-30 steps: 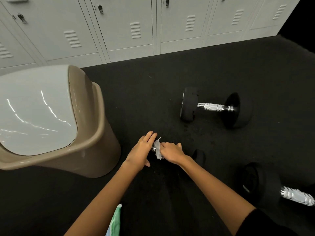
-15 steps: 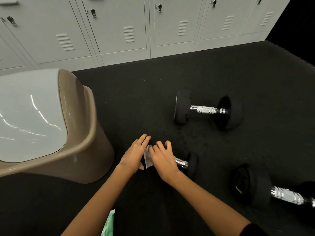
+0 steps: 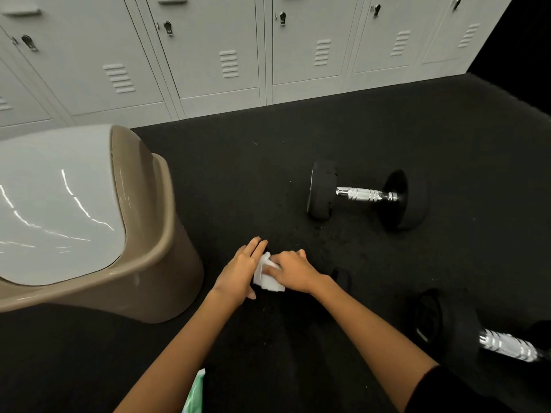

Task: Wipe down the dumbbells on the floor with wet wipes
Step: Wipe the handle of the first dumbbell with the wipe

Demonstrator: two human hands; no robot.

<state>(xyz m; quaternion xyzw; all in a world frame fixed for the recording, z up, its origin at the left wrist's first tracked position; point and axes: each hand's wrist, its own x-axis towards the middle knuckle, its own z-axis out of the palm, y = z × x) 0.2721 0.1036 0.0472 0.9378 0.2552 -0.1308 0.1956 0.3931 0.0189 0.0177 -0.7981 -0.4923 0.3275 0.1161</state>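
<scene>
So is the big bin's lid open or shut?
Shut. The grey lid lies flat across the tan bin, filling its rim, with no gap showing along the edge in view.

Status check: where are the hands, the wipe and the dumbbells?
Right hand presses wipe on small dumbbell; left hand steadies its other end. Two dumbbells lie untouched. Bin beside, nothing blocking.
</scene>
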